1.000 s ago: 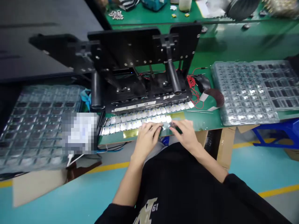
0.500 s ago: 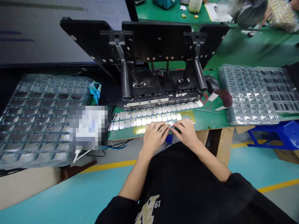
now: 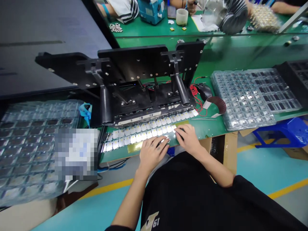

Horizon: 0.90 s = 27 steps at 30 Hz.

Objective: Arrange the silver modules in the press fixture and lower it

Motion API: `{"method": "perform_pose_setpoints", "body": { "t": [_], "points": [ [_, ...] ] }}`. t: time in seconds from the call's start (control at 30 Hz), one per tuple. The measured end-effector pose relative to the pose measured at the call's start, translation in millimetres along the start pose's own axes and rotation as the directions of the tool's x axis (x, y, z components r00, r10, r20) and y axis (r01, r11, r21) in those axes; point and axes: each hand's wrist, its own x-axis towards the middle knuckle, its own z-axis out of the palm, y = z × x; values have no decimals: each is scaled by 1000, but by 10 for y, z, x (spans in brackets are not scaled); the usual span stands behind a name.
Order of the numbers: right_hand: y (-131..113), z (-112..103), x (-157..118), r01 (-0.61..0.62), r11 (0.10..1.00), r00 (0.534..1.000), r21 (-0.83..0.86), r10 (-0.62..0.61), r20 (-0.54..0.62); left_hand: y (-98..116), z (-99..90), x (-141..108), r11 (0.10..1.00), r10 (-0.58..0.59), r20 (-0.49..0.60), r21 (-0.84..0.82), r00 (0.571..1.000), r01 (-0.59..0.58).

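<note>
My left hand is low over the bench's front edge, fingers bent together. A small silvery piece shows at its fingertips; its exact kind is too small to make out. My right hand is just to the right, thumb and fingers drawn together at the right end of the nearer row of small white modules. The fingertips touch the end module, which has a yellow dot. A second row of modules lies behind, along the black fixture. Yellow film shows beneath the nearer row.
Clear plastic trays stand at the left and right. Tweezers, a curled ribbon cable, red wires and a mouse lie right of the fixture. A monitor stands behind. Other people's arms show across the bench.
My hands have parted from their shared pinch at the bench edge. The right has moved to the row's end; the left stays with a small silvery piece. The camera view has turned.
</note>
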Motion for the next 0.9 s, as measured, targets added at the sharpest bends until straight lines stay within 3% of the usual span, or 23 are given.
{"method": "perform_pose_setpoints", "body": {
  "t": [0.33,0.43,0.53,0.6,0.67,0.77,0.83,0.9],
  "points": [
    [-106,52,28,27,1000,998,13,-26,-54,-128,-5,-34,996,91,-76,-2,993,-91],
    [-40,-140,-31,90,994,989,62,-82,-126,-171,-47,-30,992,123,-94,-28,988,-126],
    [235,-543,-206,45,998,965,49,-30,-261,-115,-134,23,989,95,-92,-109,991,-105],
    [581,-914,-351,-95,995,915,7,90,-393,45,-191,159,980,53,-122,-183,991,-75],
    [1032,-1311,-474,-274,961,821,-33,216,-529,323,-195,418,951,68,-134,-289,989,-105],
    [1731,-1795,-568,-467,880,703,-86,309,-641,893,-21,1012,855,270,-31,-452,962,-255],
    [2087,-1961,-577,-532,838,685,-118,345,-642,1292,203,1477,808,384,8,-486,923,-332],
    [2308,-1999,-576,-560,815,702,-152,369,-609,1649,446,1927,796,444,59,-484,894,-364]
  ]
}}
